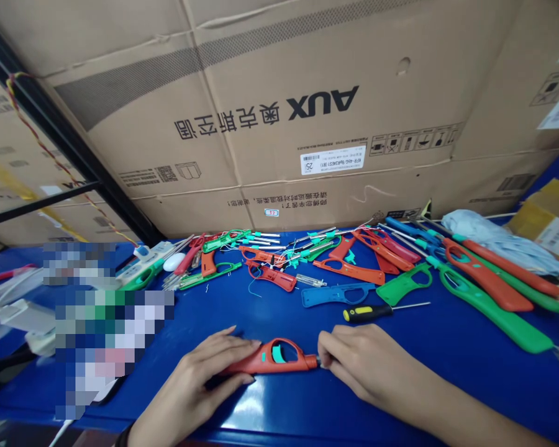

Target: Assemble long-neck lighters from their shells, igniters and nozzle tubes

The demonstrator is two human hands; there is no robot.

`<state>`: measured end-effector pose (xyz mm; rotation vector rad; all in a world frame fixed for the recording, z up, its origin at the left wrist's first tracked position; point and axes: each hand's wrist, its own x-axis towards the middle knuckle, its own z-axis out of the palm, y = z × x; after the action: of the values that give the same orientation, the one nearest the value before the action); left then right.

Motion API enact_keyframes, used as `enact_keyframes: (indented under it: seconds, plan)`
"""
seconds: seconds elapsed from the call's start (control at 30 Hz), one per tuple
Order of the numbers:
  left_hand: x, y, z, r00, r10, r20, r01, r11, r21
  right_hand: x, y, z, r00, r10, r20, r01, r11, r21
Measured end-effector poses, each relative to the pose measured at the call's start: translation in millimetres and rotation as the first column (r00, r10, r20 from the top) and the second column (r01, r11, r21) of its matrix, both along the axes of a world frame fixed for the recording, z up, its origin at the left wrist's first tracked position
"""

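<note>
An orange lighter body (279, 359) with a teal trigger lies flat on the blue table (284, 310) near its front edge. My left hand (205, 372) is closed around its handle end, fingers wrapped over it. My right hand (358, 360) pinches the nozzle end of the same lighter body, fingers pressed together at a small metal tip that is mostly hidden.
A screwdriver with a yellow and black handle (370, 312) lies just beyond my right hand. Several orange, green and blue lighter shells and metal tubes are scattered across the back. Long assembled lighters (489, 298) lie at right. Large cardboard boxes (279, 112) wall off the rear.
</note>
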<state>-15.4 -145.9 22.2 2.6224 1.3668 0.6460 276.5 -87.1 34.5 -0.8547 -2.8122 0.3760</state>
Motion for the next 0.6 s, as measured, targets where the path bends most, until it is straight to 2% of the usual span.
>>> enact_keyframes:
  seconds: [0.23, 0.5, 0.6]
  plan:
    - [9.3, 6.7, 8.6, 0.991, 0.050, 0.124, -0.024, 0.979, -0.203, -0.2, 1.4, -2.1, 0.999, -0.003, -0.034, 0.003, 1.000, 0.024]
    - [9.4, 7.8, 9.5, 0.988, 0.050, 0.146, -0.032, 0.992, -0.122, 0.8, 1.5, 1.8, 0.999, -0.024, -0.022, 0.024, 1.000, 0.006]
    - [10.4, 7.9, 8.3, 0.990, 0.031, 0.138, -0.013, 0.991, -0.132, 0.5, 1.5, 2.4, 1.000, -0.023, -0.013, 0.023, 1.000, -0.002]
